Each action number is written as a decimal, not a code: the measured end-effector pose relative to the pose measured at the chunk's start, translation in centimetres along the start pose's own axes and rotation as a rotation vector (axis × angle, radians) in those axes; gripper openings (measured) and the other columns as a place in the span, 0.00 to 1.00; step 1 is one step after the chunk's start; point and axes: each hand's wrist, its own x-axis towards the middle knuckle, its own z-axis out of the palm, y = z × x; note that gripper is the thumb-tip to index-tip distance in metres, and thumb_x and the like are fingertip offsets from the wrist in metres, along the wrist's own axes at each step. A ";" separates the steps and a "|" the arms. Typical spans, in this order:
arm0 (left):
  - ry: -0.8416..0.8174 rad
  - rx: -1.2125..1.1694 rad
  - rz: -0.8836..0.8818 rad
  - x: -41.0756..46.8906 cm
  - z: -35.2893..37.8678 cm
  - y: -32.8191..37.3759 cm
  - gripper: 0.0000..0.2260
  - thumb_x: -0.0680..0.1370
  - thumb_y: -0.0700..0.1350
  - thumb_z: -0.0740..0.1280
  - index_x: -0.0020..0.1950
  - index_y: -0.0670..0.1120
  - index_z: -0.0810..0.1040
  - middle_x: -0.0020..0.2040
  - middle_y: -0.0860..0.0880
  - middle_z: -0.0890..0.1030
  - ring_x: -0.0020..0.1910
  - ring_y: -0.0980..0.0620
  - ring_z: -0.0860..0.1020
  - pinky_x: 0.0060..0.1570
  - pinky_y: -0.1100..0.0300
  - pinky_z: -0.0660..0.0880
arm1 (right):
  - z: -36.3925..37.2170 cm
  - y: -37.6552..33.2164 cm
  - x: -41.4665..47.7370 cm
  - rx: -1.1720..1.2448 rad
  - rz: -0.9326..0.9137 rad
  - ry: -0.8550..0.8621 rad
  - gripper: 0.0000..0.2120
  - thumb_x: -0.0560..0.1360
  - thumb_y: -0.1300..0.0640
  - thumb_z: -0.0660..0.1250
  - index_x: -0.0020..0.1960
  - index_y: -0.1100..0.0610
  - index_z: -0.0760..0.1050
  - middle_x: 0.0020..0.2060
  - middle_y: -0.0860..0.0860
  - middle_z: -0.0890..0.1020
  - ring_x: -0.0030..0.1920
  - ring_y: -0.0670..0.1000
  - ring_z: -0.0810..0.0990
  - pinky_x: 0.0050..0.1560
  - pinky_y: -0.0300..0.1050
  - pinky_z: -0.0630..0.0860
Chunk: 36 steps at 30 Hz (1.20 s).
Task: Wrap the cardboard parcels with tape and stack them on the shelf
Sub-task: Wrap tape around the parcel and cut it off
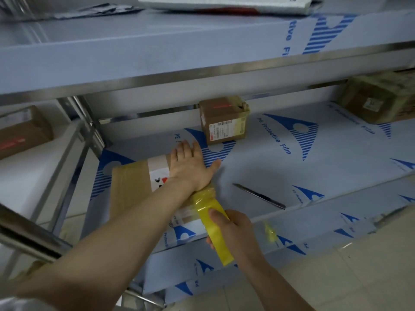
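Note:
A flat cardboard parcel with a white label lies on the film-covered shelf, near its front left. My left hand presses flat on the parcel's far right corner, fingers straight. My right hand grips a roll of yellow tape by the shelf's front edge. A crumpled strip of that tape runs up to the parcel's near right corner, just under my left wrist. A taped small cardboard box stands further back on the shelf.
A knife lies on the shelf right of my hands. Another taped box sits at the far right, and a brown box on the left rack. A yellow tape scrap clings to the shelf edge. An upper shelf overhangs.

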 end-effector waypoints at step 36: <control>-0.151 -0.154 -0.022 1.3 -2.3 -2.1 0.40 0.74 0.72 0.51 0.78 0.49 0.51 0.77 0.39 0.53 0.76 0.40 0.53 0.72 0.46 0.51 | -0.1 -1.2 0.1 0.027 0.087 -0.045 0.17 0.75 0.49 0.67 0.34 0.60 0.75 0.26 0.56 0.80 0.25 0.51 0.80 0.36 0.50 0.77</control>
